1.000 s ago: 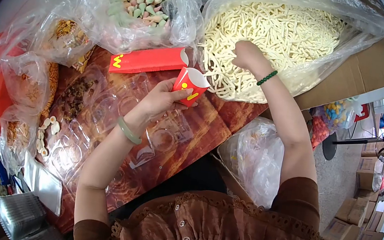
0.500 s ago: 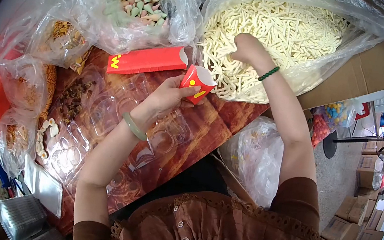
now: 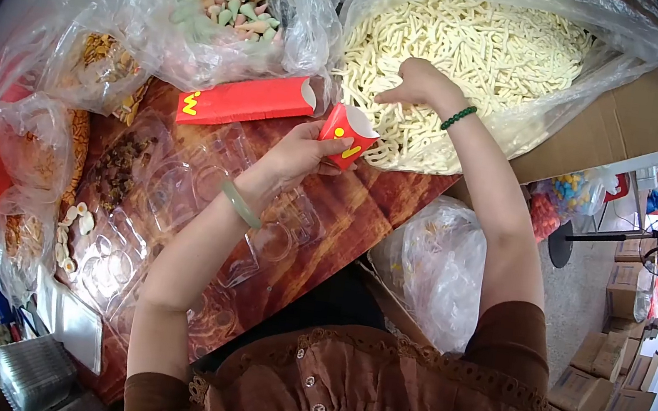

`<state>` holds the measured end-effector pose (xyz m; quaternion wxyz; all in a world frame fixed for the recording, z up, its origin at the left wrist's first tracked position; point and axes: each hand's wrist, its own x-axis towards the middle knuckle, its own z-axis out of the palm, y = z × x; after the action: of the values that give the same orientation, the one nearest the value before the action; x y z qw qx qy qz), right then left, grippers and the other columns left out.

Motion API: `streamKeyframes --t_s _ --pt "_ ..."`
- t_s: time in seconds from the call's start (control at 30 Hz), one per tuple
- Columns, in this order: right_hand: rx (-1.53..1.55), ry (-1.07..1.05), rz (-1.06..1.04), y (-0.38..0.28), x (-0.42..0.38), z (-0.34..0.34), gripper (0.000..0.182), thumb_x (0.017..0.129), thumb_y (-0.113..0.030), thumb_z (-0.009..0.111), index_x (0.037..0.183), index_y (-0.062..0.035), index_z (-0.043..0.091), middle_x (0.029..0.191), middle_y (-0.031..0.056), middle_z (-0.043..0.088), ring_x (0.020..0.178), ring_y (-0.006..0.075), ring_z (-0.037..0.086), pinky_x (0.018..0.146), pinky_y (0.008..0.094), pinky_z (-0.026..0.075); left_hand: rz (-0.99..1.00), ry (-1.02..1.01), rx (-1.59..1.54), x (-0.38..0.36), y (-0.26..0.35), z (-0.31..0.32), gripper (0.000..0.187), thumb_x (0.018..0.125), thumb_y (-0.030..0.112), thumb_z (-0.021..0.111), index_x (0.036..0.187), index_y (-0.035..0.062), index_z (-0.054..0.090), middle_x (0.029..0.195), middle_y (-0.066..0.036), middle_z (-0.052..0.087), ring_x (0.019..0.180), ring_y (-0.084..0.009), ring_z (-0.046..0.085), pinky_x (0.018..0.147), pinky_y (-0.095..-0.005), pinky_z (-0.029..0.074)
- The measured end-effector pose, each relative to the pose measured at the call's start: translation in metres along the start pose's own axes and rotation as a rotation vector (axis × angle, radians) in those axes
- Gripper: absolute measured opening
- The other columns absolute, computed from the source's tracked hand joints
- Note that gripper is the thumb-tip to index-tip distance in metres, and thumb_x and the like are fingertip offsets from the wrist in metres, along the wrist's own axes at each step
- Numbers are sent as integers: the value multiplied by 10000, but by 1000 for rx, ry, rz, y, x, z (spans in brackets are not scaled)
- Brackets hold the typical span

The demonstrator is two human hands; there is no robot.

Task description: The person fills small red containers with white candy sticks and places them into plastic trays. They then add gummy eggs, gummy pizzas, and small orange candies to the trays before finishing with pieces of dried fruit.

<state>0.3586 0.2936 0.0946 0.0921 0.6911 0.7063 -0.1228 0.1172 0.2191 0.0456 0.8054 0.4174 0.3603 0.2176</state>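
Note:
My left hand [image 3: 308,152] grips a small red carton [image 3: 347,136] with yellow marks, its white-edged mouth facing up and right. Just left of it lies a flat stack of red cartons [image 3: 247,101] with a yellow logo. A big clear bag full of pale, fry-shaped sticks [image 3: 485,55] fills the top right. Over the near left part of these sticks is my right hand [image 3: 418,83], thumb stretched out to the left and the other fingers bent. Whether it holds any sticks cannot be made out.
Green and pink cone-shaped pieces [image 3: 235,3] lie in a clear bag at the top. Bags of orange snacks [image 3: 105,61] line the left side. Clear plastic trays [image 3: 204,196] lie on the red-brown table [image 3: 343,224]. A cardboard flap [image 3: 617,128] borders the stick bag.
My right hand's thumb has spread away from its fingers, toward the carton. The carton has tilted a little and shifted slightly right in my left hand.

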Motion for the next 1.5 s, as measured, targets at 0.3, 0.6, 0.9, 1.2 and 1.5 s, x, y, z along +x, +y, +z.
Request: streamKeyframes --t_s 0.3,0.6,0.9,1.2,1.5 --pt "-35 64 -99 5 8 5 373 629 -211 747 879 50 654 834 219 655 760 321 648 682 376 521 6 -29 -29 5 -1 4 331 902 175 606 1183 23 517 1052 -83 631 870 -176 640 729 -304 543" --pt "-47 444 -241 3 -22 -17 261 689 -129 687 886 15 596 873 192 609 863 346 602 760 424 490 61 -69 -117 29 11 25 336 895 178 618 1157 -7 519 1023 -93 626 848 -176 636 709 -308 534" --pt "90 417 -578 -13 -49 -19 310 762 -85 650 1053 -17 565 1007 157 560 914 327 575 799 386 480 113 54 -168 49 15 34 292 912 187 590 1131 6 525 1006 -102 608 820 -194 627 656 -311 525" --pt "317 317 -706 -8 -49 -15 151 833 -93 601 968 -28 614 876 112 610 862 295 594 759 375 480 219 86 -165 62 -1 26 252 918 166 585 1132 45 527 1009 -65 612 834 -165 624 677 -302 528" --pt "145 255 -601 -14 -54 -21 242 799 -260 657 869 -30 632 823 107 646 740 282 600 664 347 469 264 44 -101 64 -7 23 299 911 152 596 1174 43 504 1051 -56 601 902 -149 614 722 -294 534"
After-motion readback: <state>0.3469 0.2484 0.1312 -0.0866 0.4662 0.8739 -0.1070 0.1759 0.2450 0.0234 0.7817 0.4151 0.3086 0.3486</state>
